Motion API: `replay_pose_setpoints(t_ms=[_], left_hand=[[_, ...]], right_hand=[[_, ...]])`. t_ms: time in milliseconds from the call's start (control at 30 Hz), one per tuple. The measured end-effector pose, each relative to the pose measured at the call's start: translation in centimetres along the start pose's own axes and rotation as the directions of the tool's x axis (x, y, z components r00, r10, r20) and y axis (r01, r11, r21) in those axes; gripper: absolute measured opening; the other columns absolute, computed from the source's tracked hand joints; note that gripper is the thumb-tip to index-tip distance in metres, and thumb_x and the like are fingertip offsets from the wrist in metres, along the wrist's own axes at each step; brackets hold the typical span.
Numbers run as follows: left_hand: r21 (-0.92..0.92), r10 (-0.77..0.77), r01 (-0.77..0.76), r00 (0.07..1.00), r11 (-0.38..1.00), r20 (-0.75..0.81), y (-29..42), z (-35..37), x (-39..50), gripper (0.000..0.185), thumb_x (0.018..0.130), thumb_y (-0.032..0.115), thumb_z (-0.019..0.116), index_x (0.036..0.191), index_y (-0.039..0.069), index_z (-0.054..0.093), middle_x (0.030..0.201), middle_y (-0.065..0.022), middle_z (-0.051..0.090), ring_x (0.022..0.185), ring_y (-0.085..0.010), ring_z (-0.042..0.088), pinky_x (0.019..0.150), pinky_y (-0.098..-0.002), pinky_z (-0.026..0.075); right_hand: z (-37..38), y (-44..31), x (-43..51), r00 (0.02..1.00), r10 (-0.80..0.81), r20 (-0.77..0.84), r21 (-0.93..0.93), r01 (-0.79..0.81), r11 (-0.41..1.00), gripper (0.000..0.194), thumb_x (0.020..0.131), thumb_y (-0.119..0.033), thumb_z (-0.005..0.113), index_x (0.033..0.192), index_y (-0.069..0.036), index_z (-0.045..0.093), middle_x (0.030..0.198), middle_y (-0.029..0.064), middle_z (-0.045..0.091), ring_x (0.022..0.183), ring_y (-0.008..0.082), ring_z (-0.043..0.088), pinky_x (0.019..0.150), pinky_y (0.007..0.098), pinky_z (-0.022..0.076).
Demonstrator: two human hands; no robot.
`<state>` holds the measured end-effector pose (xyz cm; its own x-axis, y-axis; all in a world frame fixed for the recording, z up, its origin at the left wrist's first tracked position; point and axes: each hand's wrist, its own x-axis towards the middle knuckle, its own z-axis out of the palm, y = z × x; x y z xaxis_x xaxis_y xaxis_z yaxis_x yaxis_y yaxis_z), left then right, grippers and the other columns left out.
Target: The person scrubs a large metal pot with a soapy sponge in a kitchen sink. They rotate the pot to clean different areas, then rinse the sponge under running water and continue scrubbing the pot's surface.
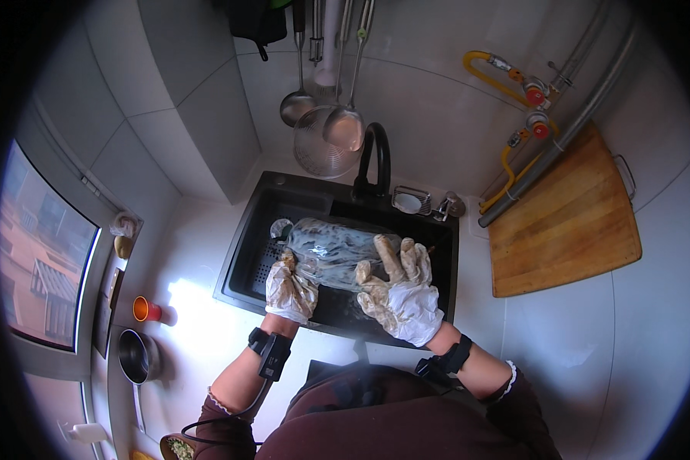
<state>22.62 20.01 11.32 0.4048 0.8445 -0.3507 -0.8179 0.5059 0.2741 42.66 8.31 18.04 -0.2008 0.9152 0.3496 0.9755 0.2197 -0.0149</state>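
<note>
A clear glass or plastic vessel [333, 253], coated with whitish streaky suds or liquid, lies on its side over the dark sink [247, 230]. My left hand [291, 287], in a stained white glove, grips its lower left end. With fingers spread, my right hand [399, 287], gloved the same way, rests against its right end; the palm side is hidden. Behind the vessel stands a black curved faucet [378, 158]. A small clear round object [280, 229] sits in the sink by the vessel's left end.
Ladles [345, 127] and a strainer [310, 152] hang behind the sink. A wire soap rack [411, 201] stands beside the faucet. At right, a wooden cutting board [569, 230] leans near gas pipes [563, 144]. An orange cup [146, 309] and a saucepan [139, 356] are at left.
</note>
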Motion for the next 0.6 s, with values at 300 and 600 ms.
replay_pose_setpoints(t_ms=[300,600], left_hand=[[0.030,0.078,-0.074,0.985,0.997,-0.155,1.2,0.6,0.2,0.023,0.099,0.024,0.043,0.107,0.005,0.054,0.107,-0.0120,0.062,0.098,-0.0251,0.062,0.086,-0.0358,0.054],[0.044,0.130,-0.122,0.943,0.992,-0.306,1.2,0.5,0.7,0.027,0.098,0.021,0.039,0.110,0.002,0.056,0.112,-0.0161,0.063,0.102,-0.0311,0.063,0.092,-0.0439,0.053]], right_hand=[[-0.6,3.6,-1.4,0.975,0.214,0.056,0.067,-0.218,0.974,0.053,0.093,-0.052,0.043,0.143,-0.034,0.044,0.157,0.0146,0.019,0.141,0.0433,0.017,0.114,0.0561,0.0089],[-1.3,3.8,-1.6,0.973,0.231,0.010,0.091,-0.231,0.969,0.048,0.092,-0.038,0.050,0.137,-0.020,0.052,0.155,0.0161,0.024,0.140,0.0436,0.021,0.114,0.0545,0.0147]])
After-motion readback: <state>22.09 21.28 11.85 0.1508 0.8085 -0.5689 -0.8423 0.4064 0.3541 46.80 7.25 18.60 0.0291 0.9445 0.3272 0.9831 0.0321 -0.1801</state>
